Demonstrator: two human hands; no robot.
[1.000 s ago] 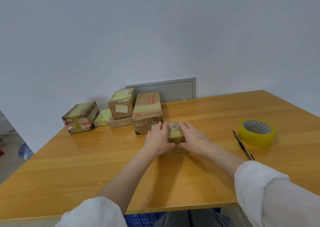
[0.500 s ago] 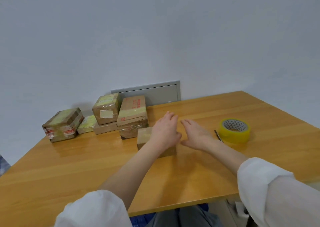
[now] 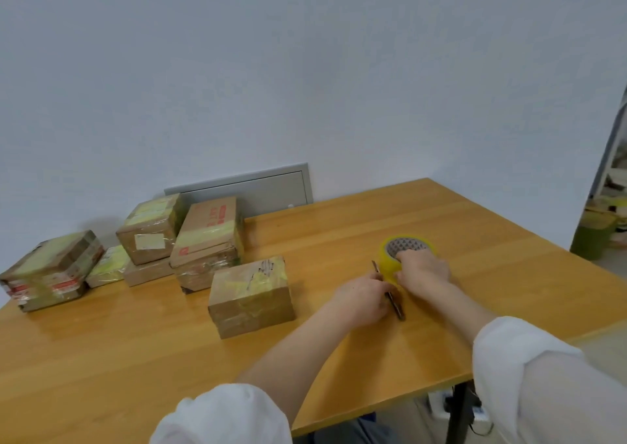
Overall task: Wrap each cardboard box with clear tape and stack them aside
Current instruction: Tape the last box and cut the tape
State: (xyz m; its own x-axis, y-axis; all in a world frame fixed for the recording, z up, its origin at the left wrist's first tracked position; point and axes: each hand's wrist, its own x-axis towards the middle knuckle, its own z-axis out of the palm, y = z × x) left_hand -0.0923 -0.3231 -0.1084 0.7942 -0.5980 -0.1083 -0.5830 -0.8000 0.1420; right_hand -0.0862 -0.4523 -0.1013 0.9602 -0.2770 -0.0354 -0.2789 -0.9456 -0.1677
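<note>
A taped cardboard box (image 3: 251,296) sits alone on the wooden table (image 3: 475,240), left of both hands. To its right lies a yellowish tape roll (image 3: 407,250); my right hand (image 3: 422,269) grips its near rim. My left hand (image 3: 364,296) has its fingers curled on a thin dark cutter (image 3: 393,303) that lies on the table just beside the roll. Several wrapped boxes are stacked at the back left (image 3: 207,240), with another one (image 3: 51,269) at the far left.
A grey wall panel (image 3: 271,185) stands behind the stacked boxes. The table's right edge drops to the floor, where a green bin (image 3: 592,236) stands. A black table leg (image 3: 458,413) and cables show under the near right corner.
Both hands left the box and moved right: the right hand took hold of the tape roll, the left reached the cutter. The view also swung to the right.
</note>
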